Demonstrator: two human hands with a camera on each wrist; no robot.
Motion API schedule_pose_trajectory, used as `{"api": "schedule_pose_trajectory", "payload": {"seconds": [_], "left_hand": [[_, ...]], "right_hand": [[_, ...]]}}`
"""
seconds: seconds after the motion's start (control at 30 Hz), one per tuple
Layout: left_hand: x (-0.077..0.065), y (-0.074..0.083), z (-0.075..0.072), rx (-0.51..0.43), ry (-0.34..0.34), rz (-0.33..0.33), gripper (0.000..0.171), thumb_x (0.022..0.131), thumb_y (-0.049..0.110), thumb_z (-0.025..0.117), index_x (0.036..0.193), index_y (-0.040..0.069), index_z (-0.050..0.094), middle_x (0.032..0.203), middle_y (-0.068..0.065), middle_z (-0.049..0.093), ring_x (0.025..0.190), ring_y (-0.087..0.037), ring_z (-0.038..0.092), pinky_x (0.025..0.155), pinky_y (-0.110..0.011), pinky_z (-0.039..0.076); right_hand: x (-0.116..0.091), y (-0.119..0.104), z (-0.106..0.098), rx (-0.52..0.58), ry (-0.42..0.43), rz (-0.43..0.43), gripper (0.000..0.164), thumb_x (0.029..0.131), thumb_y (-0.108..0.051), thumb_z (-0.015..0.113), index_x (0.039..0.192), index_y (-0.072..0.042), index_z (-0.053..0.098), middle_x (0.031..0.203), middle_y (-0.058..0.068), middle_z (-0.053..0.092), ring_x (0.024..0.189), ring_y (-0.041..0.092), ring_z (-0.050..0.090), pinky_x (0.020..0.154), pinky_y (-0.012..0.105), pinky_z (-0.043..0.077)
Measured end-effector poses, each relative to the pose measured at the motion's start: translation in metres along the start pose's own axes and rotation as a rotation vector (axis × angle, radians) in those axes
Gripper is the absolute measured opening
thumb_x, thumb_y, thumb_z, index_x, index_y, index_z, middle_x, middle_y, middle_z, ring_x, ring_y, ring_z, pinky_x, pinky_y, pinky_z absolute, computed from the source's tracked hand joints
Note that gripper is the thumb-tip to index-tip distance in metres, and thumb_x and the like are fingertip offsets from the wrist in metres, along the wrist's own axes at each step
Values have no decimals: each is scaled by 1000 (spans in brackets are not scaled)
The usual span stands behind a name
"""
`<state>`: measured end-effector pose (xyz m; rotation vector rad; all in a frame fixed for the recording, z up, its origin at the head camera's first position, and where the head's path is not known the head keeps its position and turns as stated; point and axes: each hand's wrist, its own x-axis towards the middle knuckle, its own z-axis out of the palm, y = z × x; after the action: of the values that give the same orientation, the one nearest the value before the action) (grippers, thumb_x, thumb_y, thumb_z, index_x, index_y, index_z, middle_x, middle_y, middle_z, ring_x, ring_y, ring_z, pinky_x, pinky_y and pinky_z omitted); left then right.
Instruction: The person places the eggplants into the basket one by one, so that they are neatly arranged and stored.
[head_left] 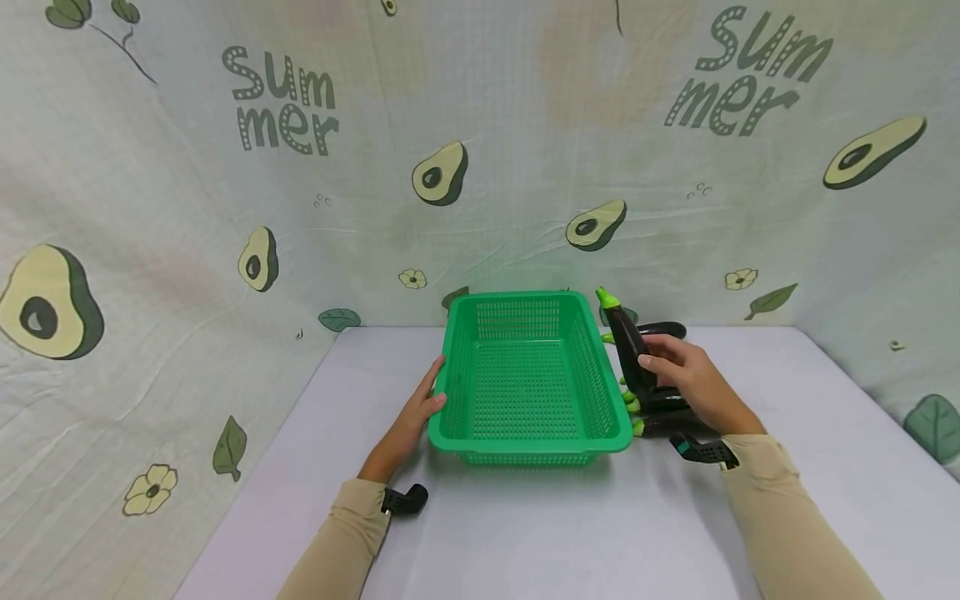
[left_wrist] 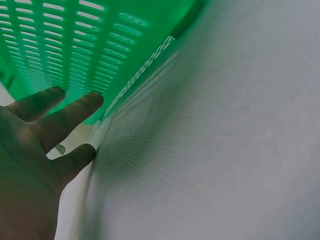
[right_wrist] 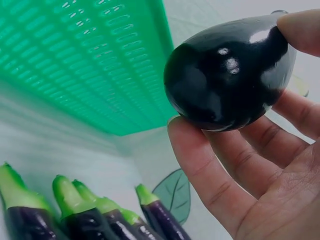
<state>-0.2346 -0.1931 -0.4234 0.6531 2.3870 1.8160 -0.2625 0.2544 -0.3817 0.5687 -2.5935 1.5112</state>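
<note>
My right hand grips a dark purple eggplant by its thick end, its green stem pointing up and away beside the basket's right rim. In the right wrist view, thumb and fingers curl round the glossy rounded end of that eggplant. My left hand rests at the left side of a green plastic basket, thumb and fingers near the rim. The left wrist view shows straight, spread fingers against the slotted wall. Nothing lies inside the basket.
Several more eggplants lie side by side on the white table, right of the basket, with green stems towards it. A printed cloth hangs behind the table. Each wrist carries a black camera band.
</note>
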Motion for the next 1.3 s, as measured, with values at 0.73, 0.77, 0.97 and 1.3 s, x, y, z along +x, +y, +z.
{"api": "schedule_pose_trajectory", "payload": {"seconds": [0.73, 0.77, 0.97, 1.3], "left_hand": [[13, -45, -6, 31, 39, 57, 67, 104, 29, 39, 163, 28, 8, 167, 0, 6, 150, -31, 12, 116, -60, 9], [13, -45, -6, 32, 40, 61, 67, 104, 29, 40, 163, 28, 9, 167, 0, 6, 150, -31, 12, 116, -60, 9], [13, -45, -5, 24, 40, 81, 67, 104, 31, 39, 163, 27, 10, 167, -1, 5, 151, -29, 6, 116, -60, 5], [15, -42, -5, 24, 39, 75, 69, 103, 32, 40, 163, 27, 8, 167, 1, 4, 152, -24, 3, 117, -58, 4]], "right_hand": [[24, -39, 0, -36, -141, -5, 54, 102, -37, 58, 145, -4, 50, 126, 15, 61, 95, 27, 56, 78, 37, 52], [26, -39, 1, -35, -146, -3, 55, 102, -38, 58, 145, -5, 50, 124, 15, 61, 92, 28, 56, 77, 38, 51], [38, -38, 7, -44, -177, 12, 56, 100, -42, 59, 144, -8, 52, 125, 13, 61, 88, 30, 56, 79, 40, 49], [52, -44, 12, -32, -247, 34, 58, 99, -46, 60, 145, -11, 51, 136, 12, 57, 97, 30, 59, 86, 45, 49]]}}
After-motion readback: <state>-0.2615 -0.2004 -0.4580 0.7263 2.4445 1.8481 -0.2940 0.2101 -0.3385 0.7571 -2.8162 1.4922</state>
